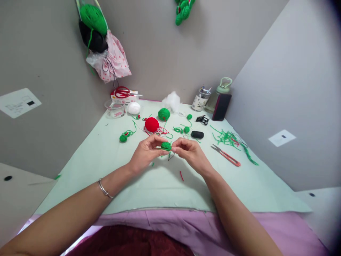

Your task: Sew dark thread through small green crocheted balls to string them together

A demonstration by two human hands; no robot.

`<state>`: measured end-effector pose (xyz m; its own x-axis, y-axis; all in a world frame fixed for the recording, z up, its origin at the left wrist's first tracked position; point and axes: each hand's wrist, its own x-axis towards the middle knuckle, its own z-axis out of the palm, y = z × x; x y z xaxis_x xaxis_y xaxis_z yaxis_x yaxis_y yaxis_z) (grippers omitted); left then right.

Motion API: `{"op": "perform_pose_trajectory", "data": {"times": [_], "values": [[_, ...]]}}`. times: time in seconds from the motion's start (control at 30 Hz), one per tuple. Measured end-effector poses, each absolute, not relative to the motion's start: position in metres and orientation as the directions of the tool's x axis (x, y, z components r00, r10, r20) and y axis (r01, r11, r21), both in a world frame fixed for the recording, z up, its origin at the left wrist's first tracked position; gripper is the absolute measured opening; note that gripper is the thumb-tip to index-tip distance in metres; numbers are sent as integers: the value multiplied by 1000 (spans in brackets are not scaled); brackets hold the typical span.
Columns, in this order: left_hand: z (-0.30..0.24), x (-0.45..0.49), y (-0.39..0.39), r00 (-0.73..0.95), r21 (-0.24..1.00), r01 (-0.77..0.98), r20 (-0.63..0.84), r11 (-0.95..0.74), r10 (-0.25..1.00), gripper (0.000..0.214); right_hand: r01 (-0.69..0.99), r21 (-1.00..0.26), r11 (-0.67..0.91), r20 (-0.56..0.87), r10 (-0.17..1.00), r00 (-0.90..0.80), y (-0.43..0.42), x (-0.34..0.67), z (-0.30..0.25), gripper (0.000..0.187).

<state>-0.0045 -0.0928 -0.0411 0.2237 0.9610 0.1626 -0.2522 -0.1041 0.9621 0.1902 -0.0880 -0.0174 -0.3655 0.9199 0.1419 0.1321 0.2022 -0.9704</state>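
Above the middle of the table, my left hand (146,153) pinches a small, rounded green crocheted piece (166,145) between thumb and fingers. My right hand (190,152) is closed at the piece's right edge, its thumb and fingertips pressed together there; exactly what they pinch is too small to make out. Below the fingers hangs a thin dark loop (171,156) beside a short green yarn end. Just beyond the hands sit a red yarn ball (151,124) and a green yarn ball (163,114). A red yarn scrap (181,176) lies nearer to me.
Orange thread snips (226,155) lie at right, near green yarn scraps (226,138). Behind are a black case (197,134), black hair clip (203,120), phone (222,107), bottle (213,97), pen cup (200,101), white stuffing (172,102), clear tub (116,109) and red-handled scissors (124,92).
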Motion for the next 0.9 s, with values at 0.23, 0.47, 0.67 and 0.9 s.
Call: {"op": "perform_pose_trajectory", "data": {"times": [0.23,0.47,0.67,0.9], "values": [[-39,-6,-93,229,965,-250,141,-82,963,34,137,-949,285,196,870,-452,-84,204,-19,20],[-38,-6,-92,251,962,-262,138,-70,958,34,82,-983,163,106,875,-472,-81,208,-21,20],[-39,-5,-92,265,963,-267,111,-38,958,36,5,-995,104,91,893,-440,-79,202,-27,20],[-44,-4,-93,219,978,-195,121,-78,968,34,46,-994,97,73,924,-374,-82,191,-29,29]]}}
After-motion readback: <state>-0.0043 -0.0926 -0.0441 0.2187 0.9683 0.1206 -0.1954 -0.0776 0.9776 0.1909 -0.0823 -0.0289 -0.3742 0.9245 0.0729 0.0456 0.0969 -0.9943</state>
